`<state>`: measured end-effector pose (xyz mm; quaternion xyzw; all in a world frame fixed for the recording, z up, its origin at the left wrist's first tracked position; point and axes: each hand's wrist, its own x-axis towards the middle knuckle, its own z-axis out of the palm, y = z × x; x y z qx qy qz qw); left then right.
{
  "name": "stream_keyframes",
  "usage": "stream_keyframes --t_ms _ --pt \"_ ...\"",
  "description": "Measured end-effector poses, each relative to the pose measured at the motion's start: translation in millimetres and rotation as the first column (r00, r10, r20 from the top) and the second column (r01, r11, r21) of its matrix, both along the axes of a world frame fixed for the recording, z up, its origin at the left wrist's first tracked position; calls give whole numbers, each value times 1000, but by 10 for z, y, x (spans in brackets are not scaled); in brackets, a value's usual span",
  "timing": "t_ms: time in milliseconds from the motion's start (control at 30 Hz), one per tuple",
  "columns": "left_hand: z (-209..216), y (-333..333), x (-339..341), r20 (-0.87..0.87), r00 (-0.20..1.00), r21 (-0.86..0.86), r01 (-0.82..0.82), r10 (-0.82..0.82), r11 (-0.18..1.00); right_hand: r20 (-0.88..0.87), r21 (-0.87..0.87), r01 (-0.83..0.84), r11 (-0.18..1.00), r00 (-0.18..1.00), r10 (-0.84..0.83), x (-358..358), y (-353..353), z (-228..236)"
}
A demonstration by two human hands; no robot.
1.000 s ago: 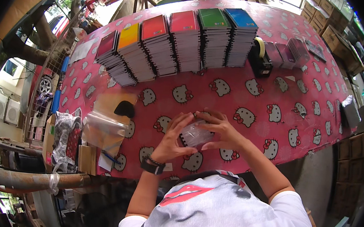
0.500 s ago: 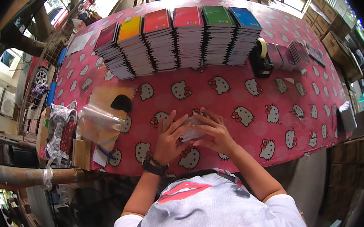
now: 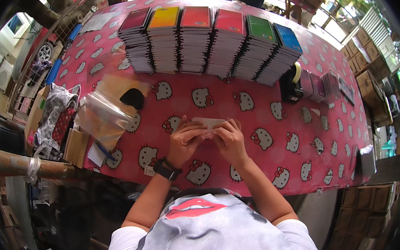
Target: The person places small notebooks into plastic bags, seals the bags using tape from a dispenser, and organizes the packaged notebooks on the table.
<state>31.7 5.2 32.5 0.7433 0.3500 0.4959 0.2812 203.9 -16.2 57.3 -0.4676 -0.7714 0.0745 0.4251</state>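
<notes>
1. Left hand (image 3: 185, 143) and right hand (image 3: 230, 141) have drawn together since half a second ago, their spread fingers now curled in at the pale packet (image 3: 208, 122).
2. Each is nearly closed, fingertips apparently pinching the packet's near edge; how firmly, I cannot tell.
3. That packet sits between them, over the pink worktop (image 3: 274, 157), nearer the person than the notebook stacks (image 3: 193, 45).
4. Light, matched pressure from both sides should keep the edge straight; tugging harder with one could crease it.
</notes>
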Motion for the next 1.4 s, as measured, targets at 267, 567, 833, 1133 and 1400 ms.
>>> stream_keyframes --t_ms 267,567,833,1133,1400 --pt "76 -92 21 1 993 -25 -117 118 993 -70 -140 1 990 997 -11 -38 -60 97" --pt "-14 8 99 152 980 -25 -129 132 991 147 -283 40 958 989 3 77 149 201" --pt "254 -195 -20 -164 958 208 -200 236 957 -372 -767 -199 610 913 -169 73 346 224" --pt "117 -565 46 -574 797 122 -144 188 982 -438 -669 -180 721 879 -187 690 453 336" --pt "166 -551 198 -557 805 132 -156 204 979 133 -472 800 370 480 -867 3327 1136 -381"
